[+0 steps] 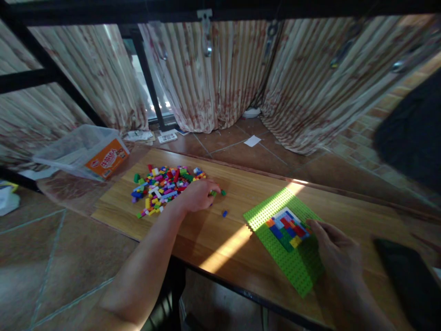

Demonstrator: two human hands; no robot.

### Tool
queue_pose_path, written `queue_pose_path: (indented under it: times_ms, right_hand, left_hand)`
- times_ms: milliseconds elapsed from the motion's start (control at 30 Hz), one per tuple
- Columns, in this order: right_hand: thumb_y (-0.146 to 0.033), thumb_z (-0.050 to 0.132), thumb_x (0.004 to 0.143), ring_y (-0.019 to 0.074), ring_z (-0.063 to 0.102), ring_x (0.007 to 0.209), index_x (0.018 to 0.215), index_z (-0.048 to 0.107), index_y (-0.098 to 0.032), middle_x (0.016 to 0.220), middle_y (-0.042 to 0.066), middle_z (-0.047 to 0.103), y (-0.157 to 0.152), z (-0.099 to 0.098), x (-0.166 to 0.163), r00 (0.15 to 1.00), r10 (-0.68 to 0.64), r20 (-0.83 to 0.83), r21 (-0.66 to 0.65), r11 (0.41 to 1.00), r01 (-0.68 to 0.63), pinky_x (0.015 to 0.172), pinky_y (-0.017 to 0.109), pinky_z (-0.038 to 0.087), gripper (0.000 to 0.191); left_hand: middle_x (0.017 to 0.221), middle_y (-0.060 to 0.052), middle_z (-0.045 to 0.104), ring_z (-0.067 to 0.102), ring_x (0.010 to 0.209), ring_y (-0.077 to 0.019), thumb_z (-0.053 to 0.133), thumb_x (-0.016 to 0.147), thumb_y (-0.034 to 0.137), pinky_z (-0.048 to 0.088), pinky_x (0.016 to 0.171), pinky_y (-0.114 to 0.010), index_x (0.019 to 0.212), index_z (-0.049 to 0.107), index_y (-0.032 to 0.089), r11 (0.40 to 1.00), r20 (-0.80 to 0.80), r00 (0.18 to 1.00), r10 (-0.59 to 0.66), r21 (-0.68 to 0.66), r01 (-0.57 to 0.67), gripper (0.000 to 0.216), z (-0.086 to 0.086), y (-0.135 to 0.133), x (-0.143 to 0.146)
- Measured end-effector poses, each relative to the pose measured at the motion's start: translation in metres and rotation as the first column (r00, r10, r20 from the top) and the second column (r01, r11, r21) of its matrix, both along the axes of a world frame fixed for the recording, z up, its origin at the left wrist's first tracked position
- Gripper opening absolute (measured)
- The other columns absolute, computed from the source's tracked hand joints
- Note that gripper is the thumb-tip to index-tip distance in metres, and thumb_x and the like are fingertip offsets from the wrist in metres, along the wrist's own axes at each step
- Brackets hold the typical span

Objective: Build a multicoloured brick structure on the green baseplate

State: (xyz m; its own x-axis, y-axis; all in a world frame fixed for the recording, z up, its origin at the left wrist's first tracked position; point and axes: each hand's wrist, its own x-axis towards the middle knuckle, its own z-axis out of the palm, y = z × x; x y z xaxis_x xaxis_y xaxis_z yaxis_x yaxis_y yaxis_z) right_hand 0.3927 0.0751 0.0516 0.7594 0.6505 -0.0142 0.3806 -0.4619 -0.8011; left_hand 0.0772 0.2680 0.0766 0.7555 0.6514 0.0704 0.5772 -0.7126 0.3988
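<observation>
My left hand reaches to the right edge of a heap of toy building bricks. Its fingers curl down over small bricks there, and what lies between them is partly hidden. Just past the fingertips is a green brick, with a blue brick nearer to me. A lime green baseplate lies to the right, bearing a block of red, blue, white, green, orange and yellow bricks. My right hand is over the plate's right side, thumb and forefinger pinched at the block's edge; anything they hold is too small to name.
The bricks and plate lie on a long wooden board. A clear plastic bin with an orange label stands on the floor beyond its left end. A dark flat object lies at the right. Striped curtains hang behind.
</observation>
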Motion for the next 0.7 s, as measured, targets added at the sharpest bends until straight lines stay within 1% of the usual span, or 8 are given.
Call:
queue_pose_path:
  times_ms: [133,267,333,400,467,533,600,700]
  right_hand:
    - [-0.056,0.065,0.073,0.021,0.064,0.065,0.088,0.077,-0.015,0.073,0.007,0.073,0.001,-0.002,0.002,1.0,0.021,-0.007,0.091,0.996,-0.02,0.055,0.029,0.044,0.046]
    - [-0.051,0.063,0.079,0.0203,0.064,0.067,0.087,0.075,-0.014,0.075,0.007,0.072,0.001,-0.001,0.003,0.999,-0.014,0.037,0.198,0.98,0.007,0.057,0.029,0.046,0.039]
    - [-0.045,0.06,0.084,0.0199,0.065,0.072,0.088,0.073,-0.016,0.081,0.007,0.072,-0.001,0.004,-0.005,0.987,0.022,0.157,0.273,0.96,-0.065,0.064,0.031,0.049,0.032]
    - [-0.038,0.059,0.088,0.0189,0.065,0.079,0.091,0.071,-0.019,0.088,0.006,0.071,-0.004,0.011,-0.019,0.938,0.132,0.321,0.323,0.915,-0.239,0.071,0.033,0.051,0.022]
    - [-0.029,0.058,0.09,0.0174,0.066,0.084,0.097,0.069,-0.022,0.094,0.005,0.071,-0.009,0.017,-0.039,0.861,0.297,0.412,0.314,0.841,-0.441,0.077,0.033,0.052,0.015]
    - [-0.027,0.062,0.088,0.0168,0.066,0.086,0.11,0.065,-0.023,0.101,0.004,0.071,-0.013,0.019,-0.059,0.754,0.429,0.498,0.233,0.771,-0.593,0.083,0.034,0.052,0.022]
    - [-0.026,0.066,0.086,0.018,0.065,0.091,0.114,0.062,-0.022,0.104,0.005,0.07,-0.015,0.019,-0.074,0.682,0.468,0.562,0.184,0.733,-0.655,0.082,0.034,0.053,0.029]
    - [-0.025,0.068,0.085,0.019,0.065,0.09,0.111,0.062,-0.021,0.099,0.006,0.071,-0.014,0.016,-0.084,0.648,0.451,0.614,0.17,0.726,-0.666,0.08,0.034,0.053,0.028]
  left_hand:
    - [0.103,-0.009,0.07,0.064,0.098,-0.0231,0.054,0.082,0.016,0.049,0.089,-0.037,0.1,0.07,0.017,1.0,-0.01,1.0,0.004,0.006,-0.004,0.024,0.004,0.0,0.001]
    - [0.105,-0.008,0.07,0.064,0.099,-0.0211,0.054,0.087,0.022,0.049,0.09,-0.036,0.103,0.068,0.017,0.998,0.19,0.981,0.021,-0.07,-0.007,0.022,0.012,-0.006,0.009]
    - [0.107,-0.007,0.069,0.064,0.099,-0.0194,0.056,0.087,0.025,0.05,0.089,-0.034,0.107,0.067,0.017,0.985,0.318,0.947,0.049,-0.17,0.006,0.024,0.015,-0.017,0.019]
    - [0.105,-0.007,0.069,0.064,0.095,-0.0175,0.058,0.087,0.025,0.051,0.085,-0.031,0.11,0.065,0.017,0.947,0.413,0.908,0.072,-0.313,0.068,0.026,0.014,-0.034,0.035]
    - [0.102,-0.007,0.068,0.065,0.093,-0.0163,0.06,0.085,0.024,0.052,0.082,-0.029,0.107,0.066,0.016,0.88,0.506,0.857,0.098,-0.446,0.163,0.024,0.01,-0.054,0.051]
    - [0.098,-0.008,0.068,0.065,0.09,-0.0166,0.063,0.083,0.023,0.052,0.08,-0.028,0.102,0.067,0.014,0.768,0.542,0.825,0.161,-0.594,0.241,0.022,0.003,-0.073,0.066]
    - [0.096,-0.009,0.069,0.065,0.088,-0.0179,0.069,0.079,0.026,0.052,0.08,-0.03,0.098,0.067,0.012,0.641,0.527,0.82,0.223,-0.713,0.284,0.024,-0.004,-0.087,0.077]
    - [0.092,-0.009,0.07,0.066,0.087,-0.0191,0.077,0.073,0.032,0.051,0.08,-0.031,0.094,0.066,0.011,0.446,0.499,0.801,0.331,-0.831,0.333,0.031,-0.012,-0.099,0.086]
